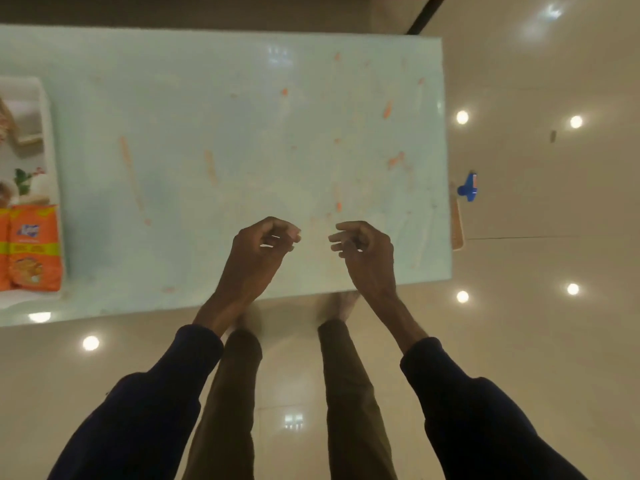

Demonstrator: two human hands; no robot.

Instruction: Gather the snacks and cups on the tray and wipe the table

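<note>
A pale green glass table (207,116) fills the upper view, dotted with orange crumbs and smears (388,109). At its left edge lies a white tray (52,140) with orange snack packets (34,247) on its near end and other items cut off by the frame. My left hand (263,244) and my right hand (363,244) hover side by side over the table's near edge. Both have loosely curled fingers and hold nothing.
A blue object (468,188) sits just past the table's right edge, beside a thin tan item (457,223) along that edge. A dark leg or bar (424,15) stands at the far right corner. Glossy beige floor surrounds the table; my legs stand below.
</note>
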